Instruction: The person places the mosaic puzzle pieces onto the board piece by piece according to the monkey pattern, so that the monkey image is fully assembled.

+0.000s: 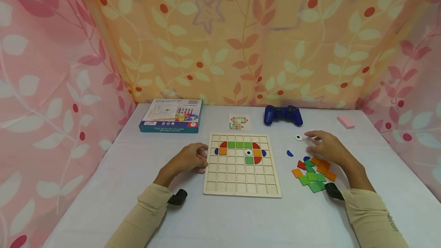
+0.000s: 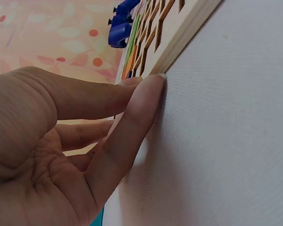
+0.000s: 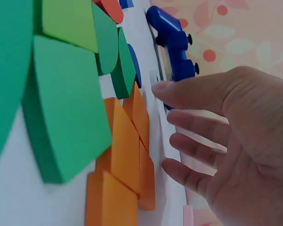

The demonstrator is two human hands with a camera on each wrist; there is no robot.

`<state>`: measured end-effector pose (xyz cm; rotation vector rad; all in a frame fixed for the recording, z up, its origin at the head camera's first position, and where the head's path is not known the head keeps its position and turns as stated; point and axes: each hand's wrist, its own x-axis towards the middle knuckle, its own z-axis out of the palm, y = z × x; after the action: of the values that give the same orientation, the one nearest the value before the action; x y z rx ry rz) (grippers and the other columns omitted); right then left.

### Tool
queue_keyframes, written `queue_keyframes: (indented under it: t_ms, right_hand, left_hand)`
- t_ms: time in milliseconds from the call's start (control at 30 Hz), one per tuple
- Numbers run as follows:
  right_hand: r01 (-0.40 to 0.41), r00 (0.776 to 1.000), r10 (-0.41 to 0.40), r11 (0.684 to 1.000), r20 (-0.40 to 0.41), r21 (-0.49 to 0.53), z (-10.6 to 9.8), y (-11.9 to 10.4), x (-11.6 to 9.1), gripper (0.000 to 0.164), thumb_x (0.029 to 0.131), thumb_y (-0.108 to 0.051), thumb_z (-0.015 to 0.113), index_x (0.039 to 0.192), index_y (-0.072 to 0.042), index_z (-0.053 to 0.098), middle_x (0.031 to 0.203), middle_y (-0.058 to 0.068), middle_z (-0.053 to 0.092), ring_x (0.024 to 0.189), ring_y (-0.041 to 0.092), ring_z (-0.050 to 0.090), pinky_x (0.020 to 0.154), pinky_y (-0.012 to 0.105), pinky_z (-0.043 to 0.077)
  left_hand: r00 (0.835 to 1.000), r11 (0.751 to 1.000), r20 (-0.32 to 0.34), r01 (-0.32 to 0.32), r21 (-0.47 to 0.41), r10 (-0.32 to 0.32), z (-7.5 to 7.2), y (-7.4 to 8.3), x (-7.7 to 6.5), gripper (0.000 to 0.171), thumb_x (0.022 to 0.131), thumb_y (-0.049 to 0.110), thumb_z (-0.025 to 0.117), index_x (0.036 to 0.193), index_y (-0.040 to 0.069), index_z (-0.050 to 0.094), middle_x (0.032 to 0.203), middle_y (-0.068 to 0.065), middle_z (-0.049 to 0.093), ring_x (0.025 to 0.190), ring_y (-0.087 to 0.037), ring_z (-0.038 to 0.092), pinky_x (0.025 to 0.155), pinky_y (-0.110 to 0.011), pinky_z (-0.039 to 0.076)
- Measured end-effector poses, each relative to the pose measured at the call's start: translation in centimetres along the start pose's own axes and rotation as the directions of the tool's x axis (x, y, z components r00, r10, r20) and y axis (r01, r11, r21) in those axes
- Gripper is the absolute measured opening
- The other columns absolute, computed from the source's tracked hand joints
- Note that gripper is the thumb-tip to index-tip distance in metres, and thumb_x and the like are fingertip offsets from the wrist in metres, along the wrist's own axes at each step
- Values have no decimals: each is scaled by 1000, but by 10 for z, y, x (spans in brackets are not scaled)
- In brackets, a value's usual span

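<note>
My left hand (image 1: 190,157) rests beside the wooden grid board (image 1: 241,189), its fingertips (image 2: 153,87) right at the board's left edge. Green squares (image 1: 240,145), red rounded pieces, orange squares, blue half-rounds and a white eye tile (image 1: 248,152) sit in the upper cells. On the right, my right hand (image 1: 327,147) hovers with fingers spread apart, the thumb close to a second eye tile (image 1: 298,137) on the table. Nothing shows between its fingers. Below this hand lie loose orange tiles (image 3: 125,141) and green tiles (image 3: 70,103), with a red piece (image 1: 301,165) among them.
A small pattern card (image 1: 240,122) lies behind the board. Farther back are a blue game controller (image 1: 283,115), a boxed bead set (image 1: 171,116) at left and a pink block (image 1: 345,122) at right. A blue half-round (image 1: 289,153) lies between board and pile. Patterned curtains surround the table.
</note>
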<state>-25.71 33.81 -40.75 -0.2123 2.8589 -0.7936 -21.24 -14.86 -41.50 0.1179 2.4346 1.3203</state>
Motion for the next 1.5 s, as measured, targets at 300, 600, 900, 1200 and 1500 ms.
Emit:
queue_keyframes:
  t_ms: [300, 600, 900, 1200, 1500]
  right_hand:
    - [3, 997, -2, 1000, 72, -11, 8, -7, 10, 69, 99, -32, 73, 160, -13, 46, 159, 31, 44, 143, 59, 39, 110, 76, 41]
    - [31, 998, -32, 999, 49, 16, 11, -14, 10, 48, 97, -25, 75, 141, -7, 66, 131, 21, 67, 117, 40, 61, 94, 49, 61]
    - [38, 997, -37, 999, 69, -15, 11, -16, 9, 40, 97, -21, 76, 129, 2, 72, 110, 15, 70, 94, 26, 61, 80, 34, 60]
    - [83, 996, -82, 996, 29, -42, 16, -28, 15, 38, 97, -26, 77, 125, -1, 74, 102, 10, 69, 94, 26, 59, 79, 33, 56]
    - [158, 987, -157, 987, 41, -19, 31, -59, 18, 34, 95, -24, 79, 121, -3, 76, 95, 6, 68, 89, 24, 58, 74, 32, 54]
  left_hand:
    - [1000, 1000, 3, 4, -9, -4, 0, -2, 1, 59, 92, 0, 77, 148, 1, 55, 113, -13, 63, 85, -20, 68, 73, -28, 65]
    - [1000, 1000, 13, -8, -23, 8, 0, -2, 0, 60, 92, 0, 77, 148, 0, 54, 113, -14, 63, 87, -20, 67, 74, -28, 65]
    - [1000, 1000, 3, -25, 2, 25, 1, -4, 1, 59, 92, 0, 77, 147, -1, 55, 112, -13, 63, 87, -21, 66, 73, -28, 65]
    - [1000, 1000, 0, -21, -8, 21, 1, -4, 1, 59, 92, -1, 76, 147, 0, 55, 112, -13, 63, 86, -21, 67, 73, -28, 65]
    - [1000, 1000, 1, -18, -14, 18, 1, -3, 1, 58, 93, -1, 75, 147, 0, 55, 112, -13, 63, 86, -21, 67, 73, -28, 65]
